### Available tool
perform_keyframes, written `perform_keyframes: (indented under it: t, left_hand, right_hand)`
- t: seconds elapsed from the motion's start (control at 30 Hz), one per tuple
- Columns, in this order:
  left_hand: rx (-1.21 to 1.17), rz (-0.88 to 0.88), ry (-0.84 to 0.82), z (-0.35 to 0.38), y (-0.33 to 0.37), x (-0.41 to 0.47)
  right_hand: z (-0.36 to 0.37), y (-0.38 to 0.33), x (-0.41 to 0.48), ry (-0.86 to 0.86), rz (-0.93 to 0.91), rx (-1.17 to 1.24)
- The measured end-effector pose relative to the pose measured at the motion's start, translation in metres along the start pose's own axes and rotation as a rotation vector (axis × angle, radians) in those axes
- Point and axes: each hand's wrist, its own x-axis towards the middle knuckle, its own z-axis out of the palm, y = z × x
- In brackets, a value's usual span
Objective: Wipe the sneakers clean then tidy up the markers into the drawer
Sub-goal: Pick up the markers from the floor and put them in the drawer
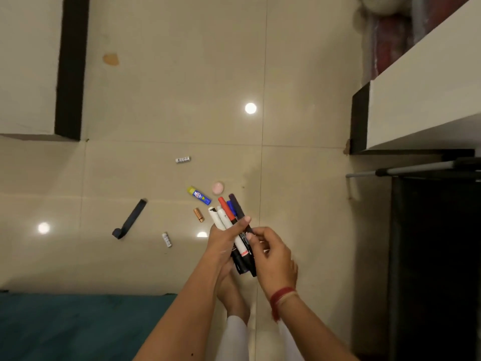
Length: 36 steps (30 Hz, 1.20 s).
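Markers [226, 214]: a bundle of about five (white, red, blue, dark), off the floor and upright-tilted in front of me, caps pointing away.

Left hand [223, 239]: fingers curl round the bundle's lower half.

Right hand [273, 254]: thumb and fingertips pinch a dark marker on the bundle's right side.

Floor [169, 100]: I see no loose marker lying on it. Just beyond the bundle lie a glue stick [199, 196], a pink round lid [218, 188] and a copper tube [198, 215]. A dark strap [130, 219] lies further left.

Sneakers: not in view, so I cannot tell whether they are wiped.

Drawer: none identifiable. A dark cabinet front [429, 243] stands at the floor's right edge.

Judgement: the gathering looks done; stowing the markers remains.
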Motion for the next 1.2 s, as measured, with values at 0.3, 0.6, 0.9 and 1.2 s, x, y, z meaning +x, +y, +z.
perform_keyframes:
  t: [0.3,0.6,0.9,1.2]
  left_hand:
    - [0.146,0.06,-0.005,0.028,0.044,-0.043]
    - [0.33,0.095,0.21,0.06,0.093,-0.199]
    - [0.546,0.103,0.008,0.093,0.105,-0.342]
    - [0.913,0.116,-0.152,0.052,0.095,-0.425]
  right_hand:
    - [-0.028,-0.04,-0.027,0.087,-0.109,-0.166]
    - [-0.168,-0.087,-0.123,0.018,0.086,-0.227]
    - [-0.274,-0.117,-0.261,0.203,0.141,-0.204]
    - [-0.28,-0.095,-0.418,0.632,0.231,0.115]
